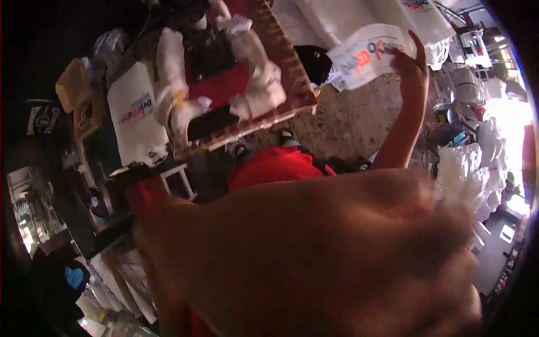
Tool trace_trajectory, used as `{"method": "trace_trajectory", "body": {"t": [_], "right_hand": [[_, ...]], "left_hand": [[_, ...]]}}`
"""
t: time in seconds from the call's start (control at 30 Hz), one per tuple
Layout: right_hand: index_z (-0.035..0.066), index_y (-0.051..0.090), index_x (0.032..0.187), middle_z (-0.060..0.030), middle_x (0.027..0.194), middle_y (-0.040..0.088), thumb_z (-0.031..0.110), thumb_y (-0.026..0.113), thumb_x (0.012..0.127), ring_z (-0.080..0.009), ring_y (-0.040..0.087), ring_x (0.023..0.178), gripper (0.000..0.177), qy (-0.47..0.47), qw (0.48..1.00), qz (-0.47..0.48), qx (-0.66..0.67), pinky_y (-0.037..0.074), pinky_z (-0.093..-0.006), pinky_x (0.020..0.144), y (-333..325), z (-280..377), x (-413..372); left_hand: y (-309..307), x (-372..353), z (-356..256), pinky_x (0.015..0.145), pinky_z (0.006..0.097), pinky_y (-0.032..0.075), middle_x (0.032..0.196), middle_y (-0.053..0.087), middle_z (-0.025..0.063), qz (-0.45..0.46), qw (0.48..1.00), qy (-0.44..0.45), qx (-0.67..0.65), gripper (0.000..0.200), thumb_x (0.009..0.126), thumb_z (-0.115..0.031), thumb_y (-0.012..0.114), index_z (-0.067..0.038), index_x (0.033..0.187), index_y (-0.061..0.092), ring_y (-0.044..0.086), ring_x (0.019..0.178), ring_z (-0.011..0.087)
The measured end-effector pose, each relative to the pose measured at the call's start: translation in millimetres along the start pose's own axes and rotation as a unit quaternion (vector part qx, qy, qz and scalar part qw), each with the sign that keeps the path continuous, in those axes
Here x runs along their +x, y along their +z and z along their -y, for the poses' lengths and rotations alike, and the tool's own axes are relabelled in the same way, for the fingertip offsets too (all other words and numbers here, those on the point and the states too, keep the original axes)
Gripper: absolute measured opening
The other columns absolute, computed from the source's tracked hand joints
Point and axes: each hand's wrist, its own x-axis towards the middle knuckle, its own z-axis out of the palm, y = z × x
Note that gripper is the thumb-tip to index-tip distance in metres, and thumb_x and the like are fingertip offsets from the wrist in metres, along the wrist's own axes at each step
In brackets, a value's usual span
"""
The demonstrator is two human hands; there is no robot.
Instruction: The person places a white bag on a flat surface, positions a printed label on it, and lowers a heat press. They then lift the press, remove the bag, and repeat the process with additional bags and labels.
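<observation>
My right hand (413,63) is stretched out at the upper right, thumb and fingers spread apart. It overlaps the right edge of a white bag (359,70) with red, orange and blue printed lettering. The bag looks thin and slightly curved, its far end beside a dark round object (313,64). My left hand (426,236) is raised very close to the camera, its forearm coming in from the left. It fills the lower middle of the view, and motion smears its fingers.
A red table (292,104) with a studded edge carries pale cloth-wrapped pieces (252,67). Another printed white bag (135,109) lies to its left. White sheets (337,17) are at the top. Clear plastic bags (460,168) crowd the right side. Worn wooden floor (348,121) shows between.
</observation>
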Motion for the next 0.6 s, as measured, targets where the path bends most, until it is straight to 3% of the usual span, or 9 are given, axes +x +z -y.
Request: {"method": "trace_trajectory", "body": {"t": [0.1, 0.13, 0.2, 0.27, 0.3, 0.33, 0.43, 0.53, 0.6], "right_hand": [[0.003, 0.062, 0.129, -0.0063, 0.096, 0.071, 0.02, 0.062, 0.089, -0.0121, 0.063, 0.089, 0.044, 0.065, 0.992, 0.068, -0.085, 0.048, -0.0249, 0.082, -29.5, -9.5, -17.0], [0.001, 0.067, 0.12, -0.0072, 0.105, 0.07, 0.03, 0.061, 0.093, -0.0153, 0.065, 0.097, 0.041, 0.052, 0.98, 0.065, -0.183, 0.049, -0.0267, 0.087, -27.8, 1.5, -32.9], [0.0, 0.066, 0.12, -0.0073, 0.109, 0.069, 0.034, 0.06, 0.094, -0.0163, 0.065, 0.098, 0.044, 0.094, 0.982, 0.068, -0.147, 0.049, -0.0285, 0.088, -35.6, -0.8, -49.5], [0.0, 0.062, 0.126, -0.0086, 0.119, 0.065, 0.04, 0.058, 0.095, -0.0188, 0.064, 0.104, 0.05, 0.155, 0.966, 0.172, -0.115, 0.05, -0.0329, 0.093, -46.0, -4.8, -66.6], [0.0, 0.062, 0.126, -0.0086, 0.119, 0.065, 0.04, 0.058, 0.095, -0.0188, 0.064, 0.104, 0.05, 0.153, 0.969, 0.154, -0.118, 0.05, -0.0329, 0.093, -54.5, -0.6, -74.9], [0.002, 0.058, 0.129, -0.0086, 0.117, 0.066, 0.025, 0.064, 0.091, -0.0203, 0.064, 0.102, 0.045, 0.103, 0.945, 0.248, -0.186, 0.051, -0.0351, 0.092, -52.1, 6.6, -87.1], [0.006, 0.058, 0.128, -0.0117, 0.111, 0.069, -0.001, 0.071, 0.079, -0.0236, 0.067, 0.098, 0.051, 0.058, 0.844, 0.413, -0.337, 0.052, -0.0387, 0.088, -32.7, 14.8, -103.0], [0.007, 0.067, 0.109, -0.0143, 0.103, 0.07, 0.008, 0.069, 0.085, -0.0331, 0.068, 0.093, 0.024, 0.006, 0.815, 0.45, -0.365, 0.053, -0.0409, 0.081, -5.2, 6.6, -122.6], [0.007, 0.068, 0.104, -0.0145, 0.097, 0.071, 0.018, 0.068, 0.088, -0.0327, 0.068, 0.09, 0.02, 0.031, 0.8, 0.485, -0.351, 0.053, -0.0413, 0.079, 23.4, 23.4, -137.6]], "left_hand": [[16.5, -19.3, -1.8, 0.077, 0.036, 0.05, 0.099, 0.067, 0.0139, -0.016, 0.99, 0.136, 0.031, 0.02, 0.092, -0.02, 0.06, -0.002, 0.099, 0.063, 0.063, 0.092, 0.0258], [15.3, -21.9, -2.0, 0.076, 0.0357, 0.05, 0.098, 0.068, 0.0136, -0.02, 0.985, 0.166, 0.037, 0.02, 0.091, -0.021, 0.06, -0.002, 0.099, 0.062, 0.063, 0.09, 0.0255], [11.5, -28.4, -0.2, 0.074, 0.0351, 0.051, 0.096, 0.068, 0.013, -0.023, 0.976, 0.211, 0.046, 0.022, 0.091, -0.023, 0.062, -0.003, 0.099, 0.062, 0.063, 0.088, 0.0249], [6.6, -37.4, 2.7, 0.072, 0.0344, 0.051, 0.094, 0.068, 0.0124, -0.03, 0.969, 0.238, 0.053, 0.023, 0.09, -0.025, 0.064, -0.004, 0.099, 0.061, 0.063, 0.086, 0.0242], [3.6, -38.9, 6.1, 0.071, 0.0341, 0.051, 0.093, 0.068, 0.0121, -0.037, 0.967, 0.247, 0.053, 0.024, 0.089, -0.026, 0.065, -0.005, 0.099, 0.061, 0.063, 0.085, 0.0239], [2.1, -40.2, 9.4, 0.07, 0.0337, 0.051, 0.092, 0.068, 0.0119, -0.038, 0.966, 0.25, 0.055, 0.024, 0.089, -0.027, 0.065, -0.005, 0.099, 0.061, 0.064, 0.084, 0.0235], [-1.6, -55.7, 29.0, 0.067, 0.0328, 0.052, 0.089, 0.069, 0.011, 0.004, 0.989, 0.137, 0.051, 0.027, 0.088, -0.03, 0.068, -0.007, 0.099, 0.06, 0.064, 0.081, 0.0225], [-0.2, -78.5, 89.4, 0.097, 0.0421, 0.049, 0.121, 0.062, 0.0215, 0.206, 0.949, -0.201, 0.131, 0.071, 0.083, -0.051, 0.075, 0.004, 0.124, 0.055, 0.062, 0.113, 0.0361], [17.3, -103.7, 155.3, 0.109, 0.0429, 0.04, 0.139, 0.051, 0.0239, 0.226, 0.923, -0.253, 0.182, 0.082, 0.082, -0.053, 0.075, 0.002, 0.137, 0.048, 0.051, 0.129, 0.037]]}}
